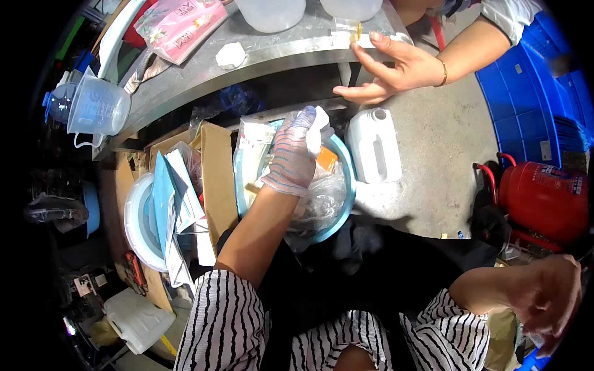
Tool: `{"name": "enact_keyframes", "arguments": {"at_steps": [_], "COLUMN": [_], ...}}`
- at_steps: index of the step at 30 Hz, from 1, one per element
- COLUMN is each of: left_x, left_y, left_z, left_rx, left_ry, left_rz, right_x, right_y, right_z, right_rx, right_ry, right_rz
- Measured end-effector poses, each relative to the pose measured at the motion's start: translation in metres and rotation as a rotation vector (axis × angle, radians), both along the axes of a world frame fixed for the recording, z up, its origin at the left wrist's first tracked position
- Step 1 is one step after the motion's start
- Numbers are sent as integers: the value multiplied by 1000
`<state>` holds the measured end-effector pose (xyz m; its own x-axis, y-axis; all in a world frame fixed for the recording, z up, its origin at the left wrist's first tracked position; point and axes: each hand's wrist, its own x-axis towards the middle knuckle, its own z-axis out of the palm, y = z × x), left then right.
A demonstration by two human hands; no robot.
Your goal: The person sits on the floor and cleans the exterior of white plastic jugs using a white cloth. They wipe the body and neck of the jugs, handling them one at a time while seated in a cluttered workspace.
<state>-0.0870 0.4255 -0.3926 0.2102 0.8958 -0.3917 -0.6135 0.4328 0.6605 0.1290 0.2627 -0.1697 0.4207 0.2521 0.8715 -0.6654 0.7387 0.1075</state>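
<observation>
My left hand (292,154), in a thin, see-through striped glove, reaches out over a light blue waste bin (348,204). Its fingers are closed on a crumpled white tissue (318,128). Below it, the bin holds clear plastic film (325,195), an orange packet (327,159) and printed paper (255,139). My bare right hand (544,294) hangs at the lower right, away from the bin. Its fingers bend downward, but they are dim and blurred, and I see nothing clear in them.
Across the metal table (272,55), another person's hand (396,68) touches a small clear cup (345,31) with something yellow inside. A tissue pack (179,28) and measuring jug (99,105) are at left. A white jerrycan (374,145) and red cylinder (544,198) stand on the floor.
</observation>
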Motion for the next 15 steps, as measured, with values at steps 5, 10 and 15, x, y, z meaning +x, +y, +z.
{"name": "enact_keyframes", "arguments": {"at_steps": [5,10,15], "left_x": [-7,-1,-9], "left_y": [-8,-5,-9], "left_z": [12,13,23], "left_rx": [-18,-74,-101], "left_ry": [10,-95,-84], "left_rz": [-34,-32,-27], "right_x": [-1,-2,-3], "right_y": [-4,2,15], "right_z": [3,-5,-9], "right_rx": [-357,-639,-654], "right_ry": [-292,-427,-526], "right_rz": [30,-55,-31]}}
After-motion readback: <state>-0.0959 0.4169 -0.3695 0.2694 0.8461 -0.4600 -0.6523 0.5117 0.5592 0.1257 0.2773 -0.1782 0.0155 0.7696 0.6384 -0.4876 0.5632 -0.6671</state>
